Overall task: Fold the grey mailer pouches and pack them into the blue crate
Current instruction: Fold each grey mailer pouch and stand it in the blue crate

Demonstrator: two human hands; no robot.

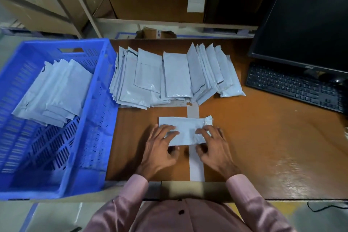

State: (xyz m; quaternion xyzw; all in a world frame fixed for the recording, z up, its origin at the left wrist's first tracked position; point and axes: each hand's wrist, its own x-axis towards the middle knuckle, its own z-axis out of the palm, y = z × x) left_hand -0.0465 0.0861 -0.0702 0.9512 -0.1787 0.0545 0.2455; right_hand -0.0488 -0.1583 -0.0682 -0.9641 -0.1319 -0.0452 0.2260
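Both hands pinch one grey pouch (183, 131) lying on the table (263, 137) near the person: left hand (160, 149), right hand (212, 147). Square the edges and press the crease flat before moving it to the blue crate (90, 137) on the left.

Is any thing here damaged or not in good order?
Yes. The pouch under both hands has a crumpled, torn-looking right end, unlike the flat pouches in the row behind. Those in the blue crate lie slanted, not square.
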